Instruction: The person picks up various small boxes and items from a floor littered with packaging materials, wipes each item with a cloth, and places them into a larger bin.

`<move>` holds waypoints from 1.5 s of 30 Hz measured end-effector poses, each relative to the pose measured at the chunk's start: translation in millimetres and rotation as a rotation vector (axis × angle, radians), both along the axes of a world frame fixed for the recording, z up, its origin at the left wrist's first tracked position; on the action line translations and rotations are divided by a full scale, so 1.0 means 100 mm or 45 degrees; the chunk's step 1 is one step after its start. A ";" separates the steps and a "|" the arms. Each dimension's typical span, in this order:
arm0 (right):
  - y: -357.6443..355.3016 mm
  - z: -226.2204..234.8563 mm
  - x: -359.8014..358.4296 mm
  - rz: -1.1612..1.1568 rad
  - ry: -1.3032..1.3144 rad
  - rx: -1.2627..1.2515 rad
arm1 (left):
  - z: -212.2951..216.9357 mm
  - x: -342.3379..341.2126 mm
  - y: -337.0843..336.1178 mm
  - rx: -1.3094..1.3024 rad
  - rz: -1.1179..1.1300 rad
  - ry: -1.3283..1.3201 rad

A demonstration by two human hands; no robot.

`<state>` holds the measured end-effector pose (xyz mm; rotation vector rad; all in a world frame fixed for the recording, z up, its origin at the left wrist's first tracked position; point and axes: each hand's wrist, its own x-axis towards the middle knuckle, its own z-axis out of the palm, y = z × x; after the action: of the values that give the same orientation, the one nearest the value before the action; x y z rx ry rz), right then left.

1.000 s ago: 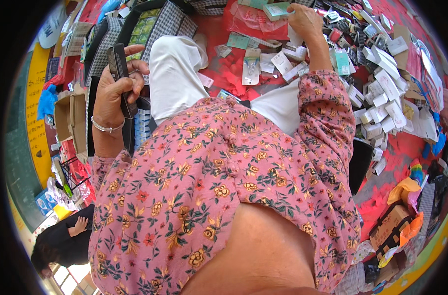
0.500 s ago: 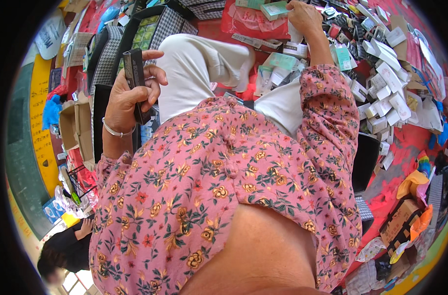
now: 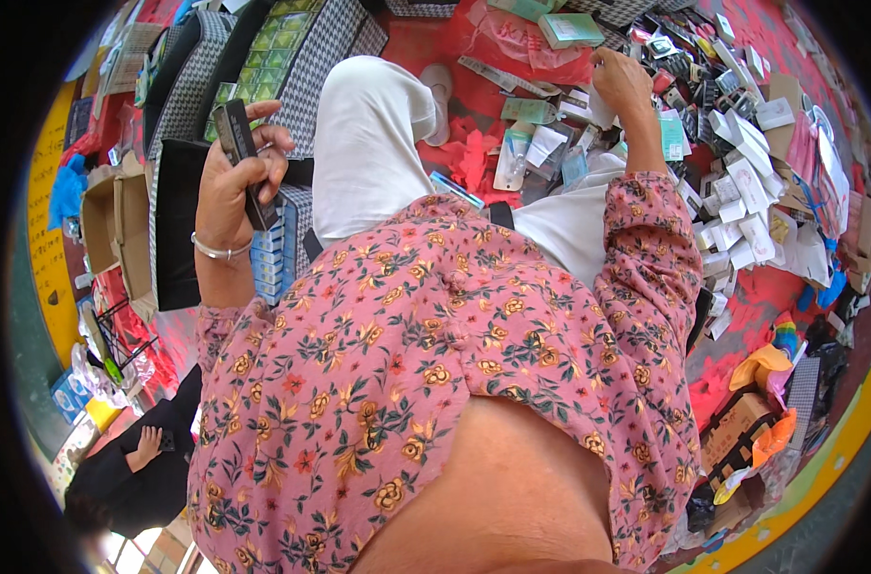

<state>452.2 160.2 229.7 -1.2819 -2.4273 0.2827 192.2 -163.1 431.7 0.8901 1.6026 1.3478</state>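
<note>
While the left hand (image 3: 232,187) grips a slim dark box (image 3: 238,153) upright above a grey checked case (image 3: 292,48), the right hand (image 3: 623,84) reaches out with fingers curled down into a litter of small white boxes (image 3: 741,182) and packets (image 3: 517,153) on the red floor (image 3: 741,287); whether it clasps anything cannot be told. White-trousered knees (image 3: 368,143) and the floral sleeve (image 3: 646,287) block much of the pile. Cardboard cartons (image 3: 115,220) stand at the left.

One head view, looking straight down

We look down from our own head — close over the floral blouse (image 3: 435,383), its sleeves running up-frame; the fisheye bends the littered red floor (image 3: 741,297) around the dark rim.
</note>
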 end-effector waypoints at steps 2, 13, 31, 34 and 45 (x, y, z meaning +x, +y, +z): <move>-0.04 0.05 0.07 -0.034 -0.025 -0.009 | -0.07 -0.13 0.08 -0.025 0.042 -0.052; -0.16 -0.02 -0.10 -0.029 0.120 -0.002 | -0.02 -0.41 0.07 0.089 0.105 -0.041; 0.11 0.21 0.00 -0.427 1.855 -0.851 | -1.16 0.30 2.21 -0.070 -0.264 -1.288; 0.11 0.60 0.06 -0.495 1.920 -0.642 | -1.10 0.41 2.71 -0.138 -0.239 -1.498; -0.49 1.45 -0.42 0.141 0.871 0.462 | -1.52 0.87 3.13 0.165 -0.979 -1.703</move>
<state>410.6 110.9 374.6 -0.7322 -1.8493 0.2438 279.1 150.0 279.6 0.3701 0.1030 1.0328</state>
